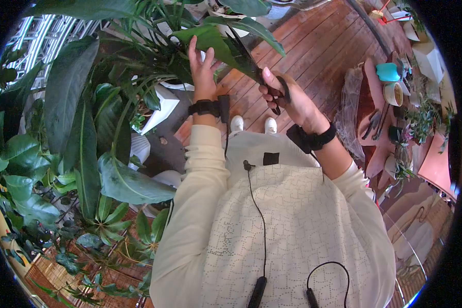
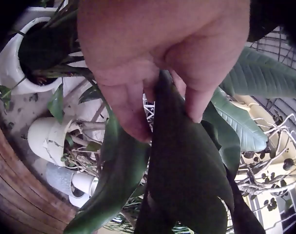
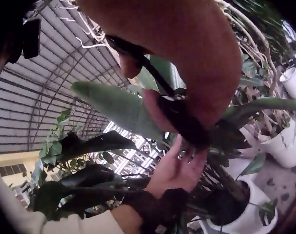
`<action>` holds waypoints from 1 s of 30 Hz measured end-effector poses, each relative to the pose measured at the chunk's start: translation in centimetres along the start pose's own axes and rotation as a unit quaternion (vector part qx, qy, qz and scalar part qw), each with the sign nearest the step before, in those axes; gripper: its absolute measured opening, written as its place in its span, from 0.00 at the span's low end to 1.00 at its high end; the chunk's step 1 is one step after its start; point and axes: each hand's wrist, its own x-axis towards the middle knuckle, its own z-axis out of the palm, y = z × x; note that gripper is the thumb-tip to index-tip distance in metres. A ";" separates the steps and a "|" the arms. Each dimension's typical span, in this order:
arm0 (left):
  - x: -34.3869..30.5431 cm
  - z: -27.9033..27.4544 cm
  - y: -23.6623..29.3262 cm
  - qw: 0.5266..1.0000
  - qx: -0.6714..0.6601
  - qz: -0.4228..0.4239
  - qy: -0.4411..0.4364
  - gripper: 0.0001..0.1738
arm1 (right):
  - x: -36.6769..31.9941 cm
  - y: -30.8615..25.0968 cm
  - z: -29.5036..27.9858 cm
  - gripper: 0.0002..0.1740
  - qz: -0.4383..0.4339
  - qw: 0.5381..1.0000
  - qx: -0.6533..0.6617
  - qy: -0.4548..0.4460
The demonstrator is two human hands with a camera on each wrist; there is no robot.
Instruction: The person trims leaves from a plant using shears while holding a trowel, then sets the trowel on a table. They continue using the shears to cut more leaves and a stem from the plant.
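My left hand (image 1: 204, 72) pinches a broad green leaf (image 1: 211, 47) near one end. In the left wrist view the leaf (image 2: 182, 165) passes between the thumb and fingers of that hand (image 2: 162, 53). My right hand (image 1: 295, 102) grips black scissors (image 1: 281, 94) by their loop handles, thumb on top. The dark blades point away from me and lie along the right side of the leaf. In the right wrist view the scissors (image 3: 179, 114) overlap the leaf close above my left hand (image 3: 172, 170), and the right hand (image 3: 206, 63) hides part of the handles.
Large leafy plants (image 1: 72, 92) crowd my left side, with white pots (image 1: 161, 105) among them. Wooden decking (image 1: 297, 41) spreads ahead. To the right stands a wooden table (image 1: 369, 102) bearing a teal container (image 1: 388, 72), a cup (image 1: 393, 94) and tools.
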 end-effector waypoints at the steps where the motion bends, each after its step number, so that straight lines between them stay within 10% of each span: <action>1: -0.1 -0.1 0.1 1.000 -0.002 -0.003 -0.004 0.35 | 0.0 0.1 0.2 0.26 -0.006 1.000 -0.004 0.004; 30: 0.0 -0.4 -0.3 0.999 0.032 0.008 0.004 0.33 | 4.5 -1.1 2.3 0.27 -0.017 0.998 -0.060 0.014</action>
